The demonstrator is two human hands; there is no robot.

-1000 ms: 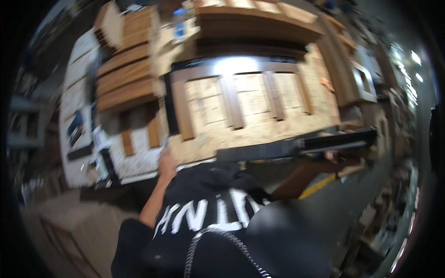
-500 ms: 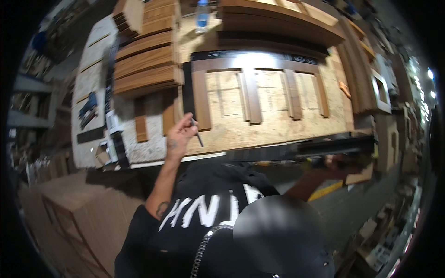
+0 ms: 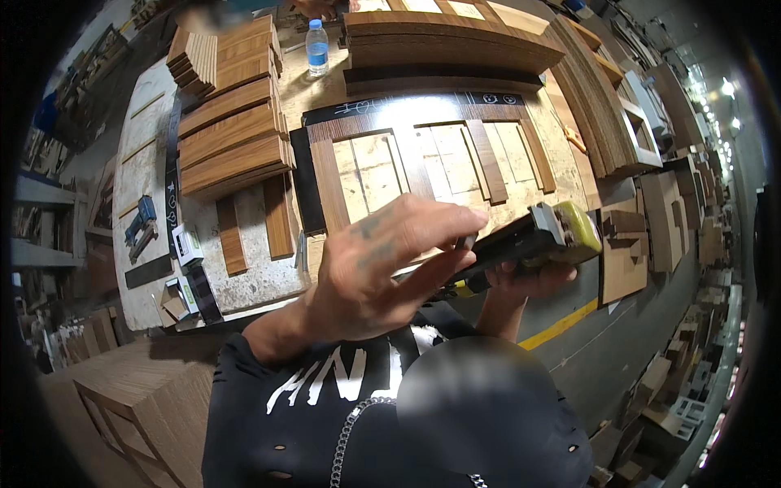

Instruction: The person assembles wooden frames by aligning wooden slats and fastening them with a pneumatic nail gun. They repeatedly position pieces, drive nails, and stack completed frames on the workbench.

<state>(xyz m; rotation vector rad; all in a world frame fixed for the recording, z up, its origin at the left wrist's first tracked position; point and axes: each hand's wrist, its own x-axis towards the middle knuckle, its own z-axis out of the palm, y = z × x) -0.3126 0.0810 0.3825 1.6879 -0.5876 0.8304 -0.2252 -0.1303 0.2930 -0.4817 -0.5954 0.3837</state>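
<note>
My right hand [image 3: 533, 281] grips a nail gun [image 3: 576, 232] with a yellow-green body and a long dark magazine, held up in front of my chest. My left hand [image 3: 378, 264] is closed in a pinch at the magazine's near end. Between its thumb and index finger shows the end of a small dark nail strip [image 3: 465, 242], mostly hidden. Beyond my hands lies a brown wooden frame [image 3: 329, 183] with several upright slats, set against black edge strips on the worktable [image 3: 260, 289].
Wooden boards [image 3: 236, 154] are stacked at the left, and longer panels [image 3: 455, 49] lie at the back. A water bottle [image 3: 317, 53] stands between them. A blue nail gun [image 3: 142, 224] lies far left, near a small white box [image 3: 187, 244]. Another person's hand [image 3: 317, 8] shows at the top edge.
My left hand has moved right and up from the table edge, bringing the strip to the nail gun. My right hand has raised the nail gun from the table's front edge.
</note>
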